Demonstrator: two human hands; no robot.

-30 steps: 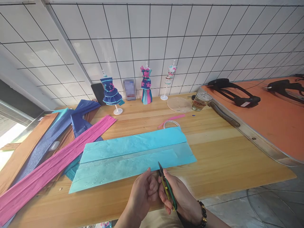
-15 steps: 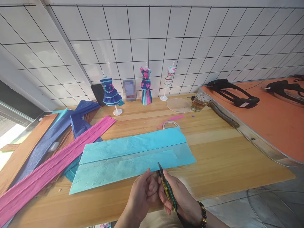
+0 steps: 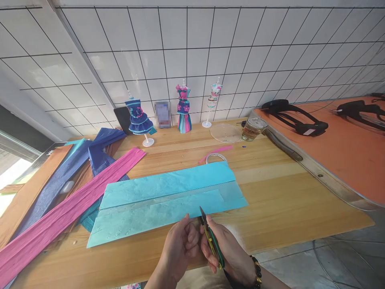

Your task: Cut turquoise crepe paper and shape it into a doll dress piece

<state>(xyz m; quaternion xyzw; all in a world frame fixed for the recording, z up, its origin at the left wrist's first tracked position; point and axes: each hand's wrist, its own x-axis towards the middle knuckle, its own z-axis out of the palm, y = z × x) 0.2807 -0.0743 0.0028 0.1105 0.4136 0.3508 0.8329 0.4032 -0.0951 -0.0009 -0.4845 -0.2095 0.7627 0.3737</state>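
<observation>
Right hand (image 3: 229,253): closed around a green-and-yellow cutting tool (image 3: 211,237), its dark tip pointing at the near edge of the turquoise paper (image 3: 168,200).
Left hand (image 3: 180,245): half curled, its fingertips at the paper's near edge; I cannot tell whether it pinches the sheet.
Turquoise paper: flat on the worktop (image 3: 285,200), with a pink strip (image 3: 75,204) to its left and a tape roll (image 3: 215,157) beyond its far edge.
Doing it well: probably press the sheet flat, keep the fingers beside the blade line, and enter the edge squarely.
</observation>
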